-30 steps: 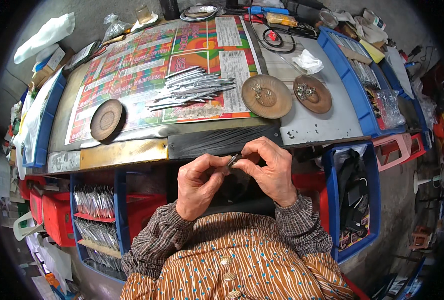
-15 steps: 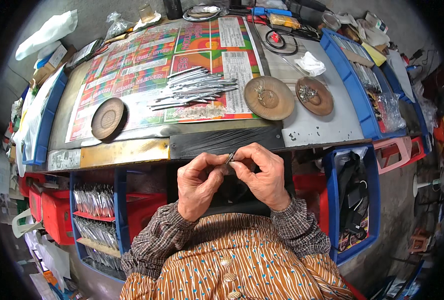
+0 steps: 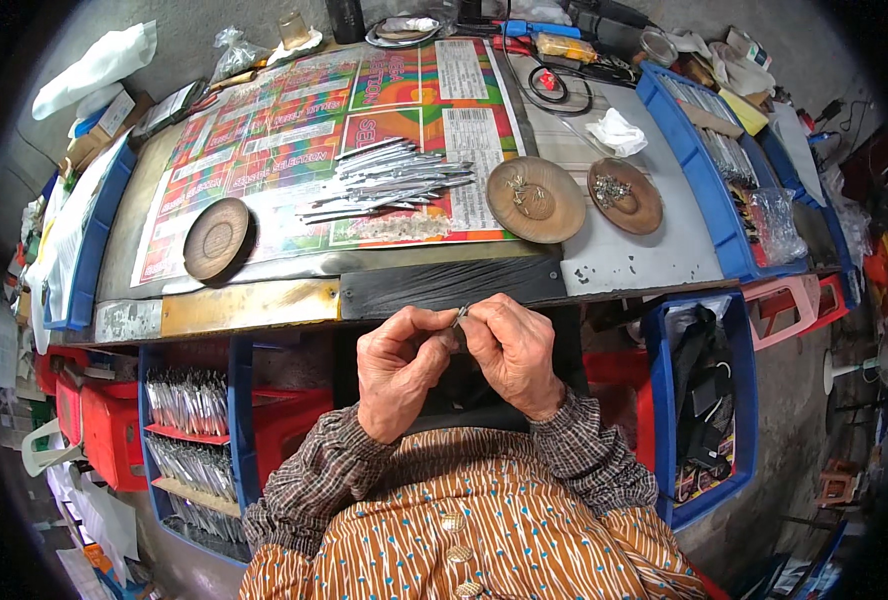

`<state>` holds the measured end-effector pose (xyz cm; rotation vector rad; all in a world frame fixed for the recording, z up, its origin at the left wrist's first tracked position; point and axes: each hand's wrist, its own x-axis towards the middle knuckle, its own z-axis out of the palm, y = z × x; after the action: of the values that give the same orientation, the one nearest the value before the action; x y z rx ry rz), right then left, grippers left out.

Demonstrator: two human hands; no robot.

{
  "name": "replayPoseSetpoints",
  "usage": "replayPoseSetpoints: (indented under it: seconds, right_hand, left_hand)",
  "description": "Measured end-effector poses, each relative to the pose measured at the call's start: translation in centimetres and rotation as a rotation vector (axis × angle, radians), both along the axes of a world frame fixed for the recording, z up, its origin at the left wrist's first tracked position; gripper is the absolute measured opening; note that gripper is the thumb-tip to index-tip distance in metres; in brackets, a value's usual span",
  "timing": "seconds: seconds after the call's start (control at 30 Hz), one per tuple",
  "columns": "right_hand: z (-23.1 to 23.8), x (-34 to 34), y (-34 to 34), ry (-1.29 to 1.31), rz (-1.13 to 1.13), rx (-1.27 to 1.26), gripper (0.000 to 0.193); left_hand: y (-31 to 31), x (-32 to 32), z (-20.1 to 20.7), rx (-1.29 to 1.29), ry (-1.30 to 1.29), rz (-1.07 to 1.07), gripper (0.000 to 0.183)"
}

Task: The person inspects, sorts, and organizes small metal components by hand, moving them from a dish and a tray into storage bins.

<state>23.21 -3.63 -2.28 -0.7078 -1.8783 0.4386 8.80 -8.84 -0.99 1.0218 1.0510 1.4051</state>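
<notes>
Close together in front of the table's near edge, my left hand (image 3: 404,365) and my right hand (image 3: 514,350) pinch a small dark metal piece (image 3: 461,314) between thumbs and forefingers. Its exact kind is too small to make out. Beyond them, a pile of thin silvery metal strips (image 3: 394,182) lies on a colourful printed sheet (image 3: 284,130). Two round wooden dishes stand to the right: the larger dish (image 3: 554,215) holds a few small brass-coloured bits, the smaller dish (image 3: 647,208) a heap of small metal parts. A third wooden dish (image 3: 216,240) is at the left.
Blue bins stand at the table's left (image 3: 94,250) and right (image 3: 709,190) ends. Below the edge are a blue rack (image 3: 247,430) of packed strips and a blue crate (image 3: 664,420) with black items. A crumpled white tissue (image 3: 619,132) and a black cable (image 3: 564,105) lie at the back right.
My right hand has turned slightly, its fingers closing more over the small piece and its thumb lower. My left hand stays almost in place. The dishes and strips have not been moved.
</notes>
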Motion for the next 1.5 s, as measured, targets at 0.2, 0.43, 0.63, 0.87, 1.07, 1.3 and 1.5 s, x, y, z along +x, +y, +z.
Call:
replayPoseSetpoints:
  seconds: [0.2, 0.43, 0.63, 0.87, 1.07, 1.3, 1.5]
  right_hand:
    - [1.4, 1.3, -0.6, 0.199, 0.058, -0.458, 0.032]
    - [1.6, 0.7, 0.5, 0.123, -0.074, -0.436, 0.038]
    - [1.7, 0.1, -0.9, -0.051, 0.097, -0.341, 0.046]
    - [2.3, 0.8, -0.3, 0.039, -0.005, -0.313, 0.026]
    - [0.8, -0.7, -0.9, 0.067, 0.029, -0.224, 0.015]
    - [-0.2, -1.4, -0.6, 0.12, -0.026, -0.16, 0.015]
    - [1.2, 0.5, 0.8, 0.049, -0.092, -0.057, 0.016]
  left_hand:
    - [0.0, -0.1, 0.6, -0.05, -0.051, -0.008, 0.014]
    - [-0.3, -0.3, 0.3, -0.004, -0.013, -0.042, 0.017]
    - [-0.3, -0.6, 0.4, -0.011, -0.014, -0.044, 0.017]
    - [-0.5, -0.8, 0.4, -0.042, -0.01, 0.02, 0.012]
    - [-0.3, -0.4, -0.1, 0.002, 0.0, 0.003, 0.012]
    - [0.0, 0.2, -0.1, 0.118, 0.043, 0.029, 0.011]
    - [0.5, -1.3, 1.3, 0.293, 0.526, 0.103, 0.021]
